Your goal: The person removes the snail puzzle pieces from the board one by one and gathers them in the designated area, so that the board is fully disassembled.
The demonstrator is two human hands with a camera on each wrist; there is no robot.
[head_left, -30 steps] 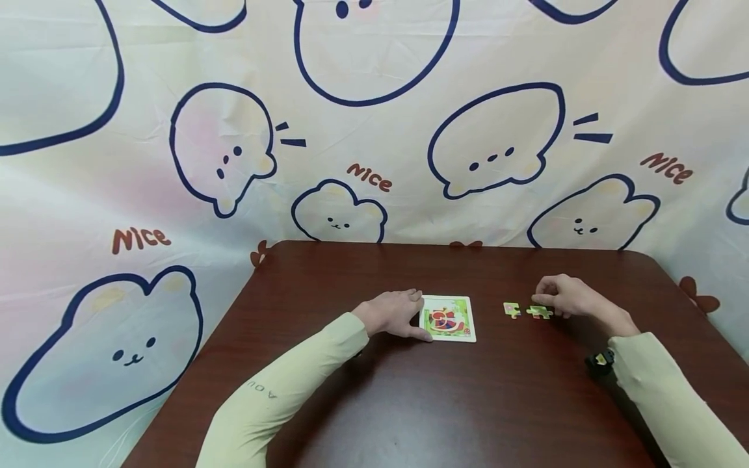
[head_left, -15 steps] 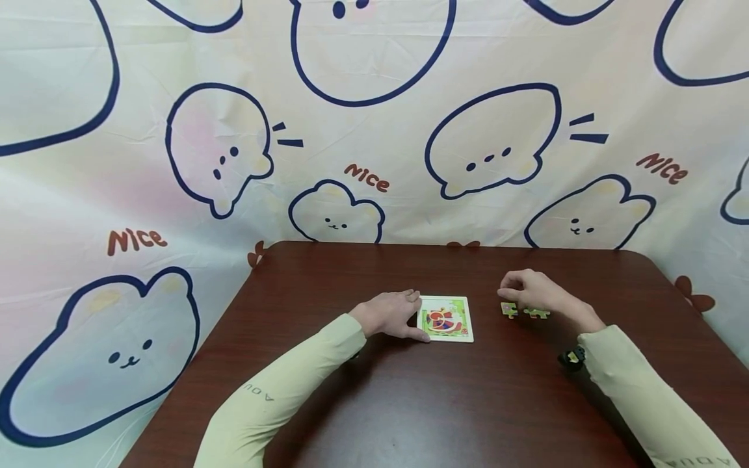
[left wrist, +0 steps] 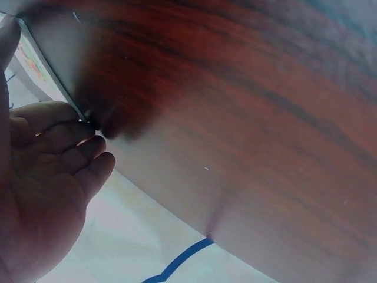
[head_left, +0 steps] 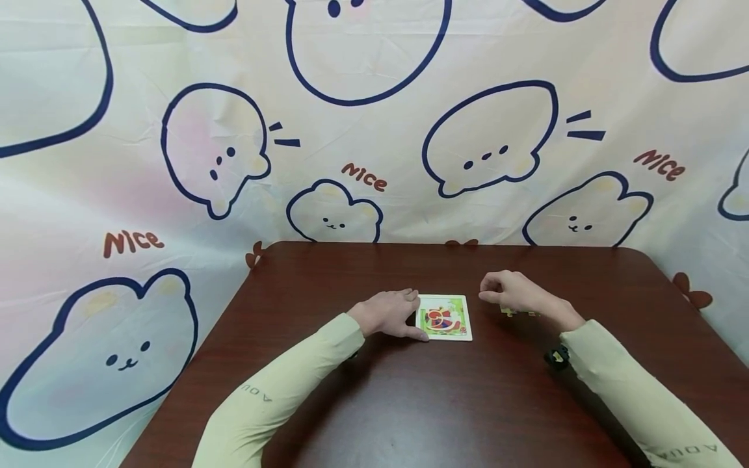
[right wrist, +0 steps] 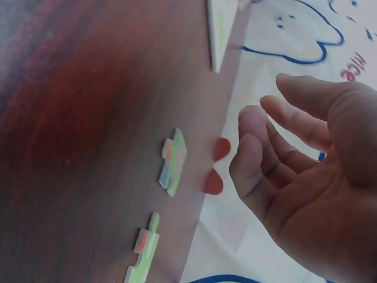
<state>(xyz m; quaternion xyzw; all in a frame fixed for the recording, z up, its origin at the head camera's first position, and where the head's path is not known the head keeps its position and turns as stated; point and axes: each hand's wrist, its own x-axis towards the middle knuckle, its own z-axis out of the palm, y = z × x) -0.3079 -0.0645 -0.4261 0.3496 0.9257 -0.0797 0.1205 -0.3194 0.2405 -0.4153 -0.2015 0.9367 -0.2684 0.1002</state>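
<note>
The right hand (head_left: 517, 291) has come nearer the board (head_left: 446, 320).
Loosely curled and empty, it leaves both pieces (right wrist: 175, 162) behind; the left hand (head_left: 388, 314), fingers straight, touches the board.

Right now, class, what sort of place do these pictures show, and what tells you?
Probably an indoor play or filming corner: a wood-grain table, jigsaw pieces and a picture board on it, and a cartoon-printed backdrop behind.
</note>
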